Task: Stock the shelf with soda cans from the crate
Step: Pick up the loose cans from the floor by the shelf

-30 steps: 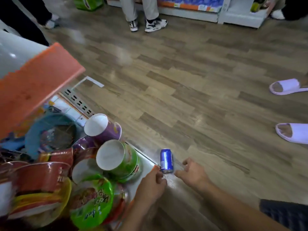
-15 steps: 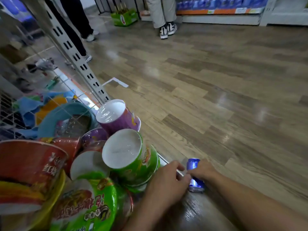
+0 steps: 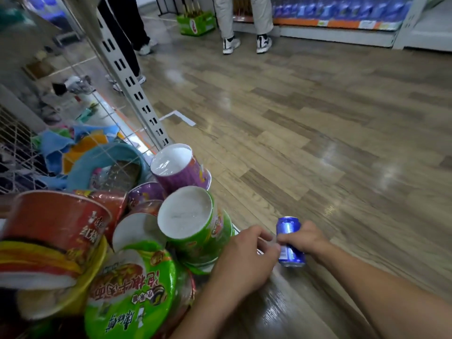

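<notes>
The soda can [image 3: 290, 241] leans on the floor [image 3: 318, 143] just beside the noodle cups [image 3: 188, 216], gripped by our right hand [image 3: 304, 239], while our left hand [image 3: 247, 256] curls its fingers beside it. We think a loose grip can let it roll, or a bump can topple the cups.

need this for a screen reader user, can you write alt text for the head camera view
A person's right hand grips a blue soda can on a wood-pattern floor, the left hand curled beside it. Left of the hands, instant noodle cups are piled at a shelf's foot.
</notes>
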